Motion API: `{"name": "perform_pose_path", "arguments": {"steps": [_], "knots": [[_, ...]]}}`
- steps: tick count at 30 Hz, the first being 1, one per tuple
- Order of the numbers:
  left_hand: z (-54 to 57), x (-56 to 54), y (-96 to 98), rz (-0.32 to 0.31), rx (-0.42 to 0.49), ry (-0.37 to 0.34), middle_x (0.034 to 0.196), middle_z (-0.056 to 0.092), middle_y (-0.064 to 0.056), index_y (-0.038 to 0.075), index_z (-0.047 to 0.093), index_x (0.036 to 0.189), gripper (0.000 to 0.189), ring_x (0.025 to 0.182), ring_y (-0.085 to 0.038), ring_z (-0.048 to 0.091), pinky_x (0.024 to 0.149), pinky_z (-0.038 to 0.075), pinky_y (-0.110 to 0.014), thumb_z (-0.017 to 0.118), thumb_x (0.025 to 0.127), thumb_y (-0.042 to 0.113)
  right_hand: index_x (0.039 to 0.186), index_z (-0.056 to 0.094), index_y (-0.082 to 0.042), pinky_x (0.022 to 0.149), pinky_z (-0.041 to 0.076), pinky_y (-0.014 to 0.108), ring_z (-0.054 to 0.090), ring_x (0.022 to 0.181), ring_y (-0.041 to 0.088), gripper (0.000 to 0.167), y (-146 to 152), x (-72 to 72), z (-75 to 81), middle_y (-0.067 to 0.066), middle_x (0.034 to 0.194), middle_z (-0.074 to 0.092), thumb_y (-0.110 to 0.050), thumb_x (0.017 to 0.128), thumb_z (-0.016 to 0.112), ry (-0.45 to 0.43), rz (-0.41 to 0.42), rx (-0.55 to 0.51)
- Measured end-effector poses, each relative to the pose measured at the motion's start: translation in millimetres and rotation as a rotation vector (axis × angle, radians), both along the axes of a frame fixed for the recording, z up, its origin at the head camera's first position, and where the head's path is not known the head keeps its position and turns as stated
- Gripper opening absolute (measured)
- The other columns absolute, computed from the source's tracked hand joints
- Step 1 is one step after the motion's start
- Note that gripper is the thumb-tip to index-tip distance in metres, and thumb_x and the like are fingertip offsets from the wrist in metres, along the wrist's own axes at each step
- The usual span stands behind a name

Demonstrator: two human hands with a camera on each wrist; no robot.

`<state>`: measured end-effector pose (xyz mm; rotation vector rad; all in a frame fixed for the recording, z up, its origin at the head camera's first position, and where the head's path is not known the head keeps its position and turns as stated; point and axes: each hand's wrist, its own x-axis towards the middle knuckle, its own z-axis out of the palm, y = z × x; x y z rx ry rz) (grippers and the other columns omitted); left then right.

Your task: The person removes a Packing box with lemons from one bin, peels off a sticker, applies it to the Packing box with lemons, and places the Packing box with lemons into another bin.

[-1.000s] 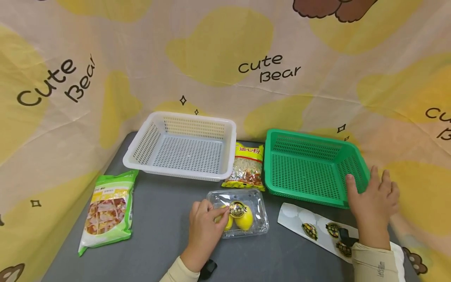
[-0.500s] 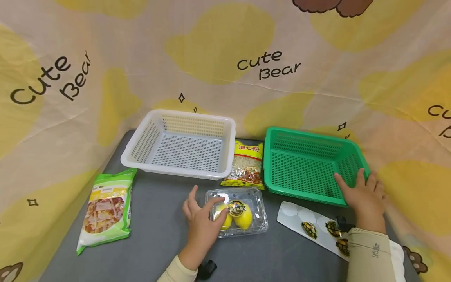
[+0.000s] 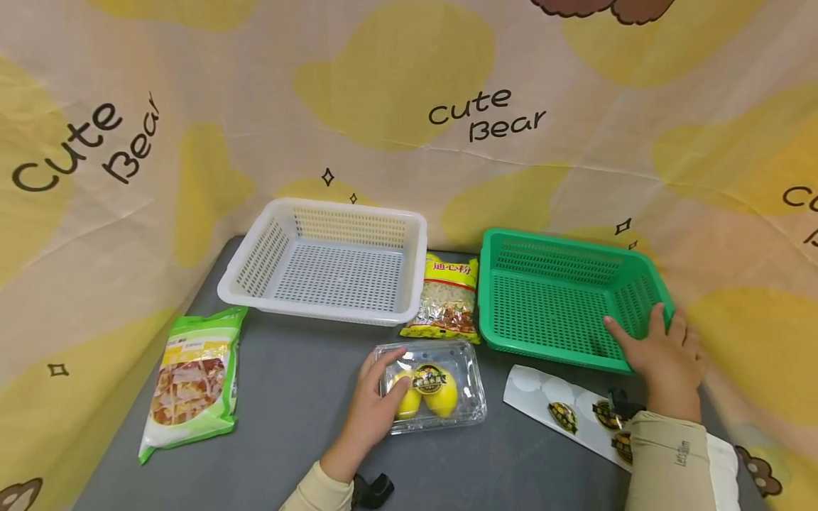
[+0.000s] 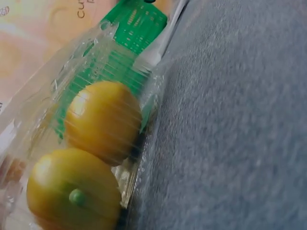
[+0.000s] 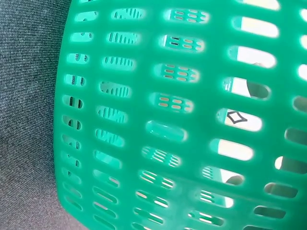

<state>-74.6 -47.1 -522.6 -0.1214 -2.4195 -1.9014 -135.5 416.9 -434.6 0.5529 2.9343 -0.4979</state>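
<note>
A clear plastic fruit box (image 3: 471, 390) holds two yellow lemons (image 3: 441, 397); a dark round sticker (image 3: 429, 379) lies on its lid. My left hand (image 3: 371, 401) is at the box's left end, thumb and straight index finger reaching over the lid. From the left wrist, both lemons (image 4: 103, 120) show through the plastic, with no fingers in view. My right hand (image 3: 667, 362) lies spread at the front right corner of the green basket (image 3: 556, 312), thumb on the inner side. The basket's slotted wall (image 5: 139, 115) fills most of the right wrist view.
A white basket (image 3: 339, 277) stands at the back left. Between the baskets lies a yellow pasta bag (image 3: 447, 301), and a green-and-white food bag (image 3: 194, 383) is at far left. A sticker sheet (image 3: 543, 397) runs under my right forearm on the grey table (image 3: 300, 383).
My left hand has lifted off the sticker, spread its fingers, then come down over the box's left end. My right hand has moved left onto the green basket's corner.
</note>
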Motion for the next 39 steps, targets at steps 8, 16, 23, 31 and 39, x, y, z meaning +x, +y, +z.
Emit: {"name": "perform_pose_path", "arguments": {"steps": [8, 16, 23, 31, 39], "knots": [[2.0, 9.2, 10.0, 0.049, 0.028, 0.17, 0.162, 0.032, -0.025, 0.019, 0.068, 0.14, 0.045, 0.098, -0.02, 0.061, 0.081, 0.052, -0.034, 0.072, 0.097, 0.005, 0.162, -0.023, -0.006, 0.104, 0.004, 0.088, -0.013, 0.147, 0.068, 0.121, 0, 1.1, 0.3, 0.037, 0.164, -0.024, -0.088, 0.094, 0.034, -0.002, -0.008, -0.012], [5.1, 12.6, 15.5, 0.058, 0.124, 0.228, 0.157, 0.035, -0.023, 0.015, 0.071, 0.136, 0.045, 0.046, 0.002, 0.041, 0.044, 0.044, -0.019, 0.071, 0.095, -0.004, 0.162, -0.023, -0.006, 0.104, 0.004, 0.088, -0.013, 0.147, 0.068, 0.121, -4, 3.5, -0.9, 0.036, 0.164, -0.027, -0.088, 0.094, 0.034, 0.004, -0.011, -0.026], [28.9, 7.6, 33.1, -0.015, 0.22, 0.307, 0.155, 0.034, -0.022, 0.006, 0.068, 0.138, 0.043, 0.069, -0.009, 0.062, 0.056, 0.055, -0.025, 0.069, 0.097, -0.006, 0.163, -0.022, -0.005, 0.106, 0.004, 0.087, -0.01, 0.147, 0.069, 0.119, -2, 3.9, -0.9, 0.037, 0.165, -0.024, -0.087, 0.095, 0.033, 0.023, -0.017, -0.027], [56.6, -9.9, 39.8, 0.007, 0.215, 0.349, 0.153, 0.037, -0.018, 0.008, 0.069, 0.136, 0.042, 0.116, -0.034, 0.061, 0.073, 0.06, -0.03, 0.068, 0.096, -0.006, 0.163, -0.022, -0.006, 0.107, 0.003, 0.087, -0.01, 0.147, 0.069, 0.121, 1, 1.8, -5.3, 0.037, 0.164, -0.025, -0.089, 0.094, 0.032, 0.016, -0.037, -0.034], [79.6, -33.1, 57.3, -0.027, 0.217, 0.362, 0.158, 0.035, -0.015, 0.013, 0.07, 0.137, 0.042, 0.122, -0.031, 0.061, 0.069, 0.058, -0.029, 0.067, 0.097, 0.0, 0.163, -0.022, -0.008, 0.105, 0.006, 0.088, -0.009, 0.147, 0.069, 0.121, 2, -3.1, -8.5, 0.038, 0.165, -0.023, -0.09, 0.093, 0.032, 0.025, -0.041, -0.014]]}}
